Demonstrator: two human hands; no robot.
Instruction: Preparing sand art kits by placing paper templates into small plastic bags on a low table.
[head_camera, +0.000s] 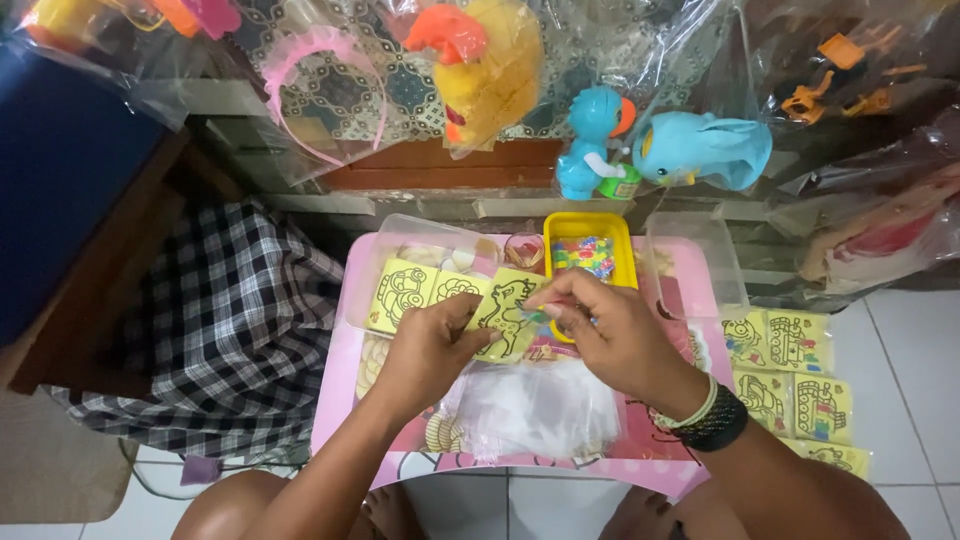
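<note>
Here the right hand (615, 335) hides what its fingertips pinch beside the yellow card (508, 305); the left hand (430, 345) grips that card, above the pink table (335, 400) on white tiles.

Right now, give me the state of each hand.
Left hand: closed on the yellow picture card.
Right hand: fingers pinched at the card's right edge; what they hold cannot be told.

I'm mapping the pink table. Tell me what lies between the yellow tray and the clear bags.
In the head view, both hands, left hand and right hand, holding a yellow card, lie between the yellow tray and the clear bags.
</note>
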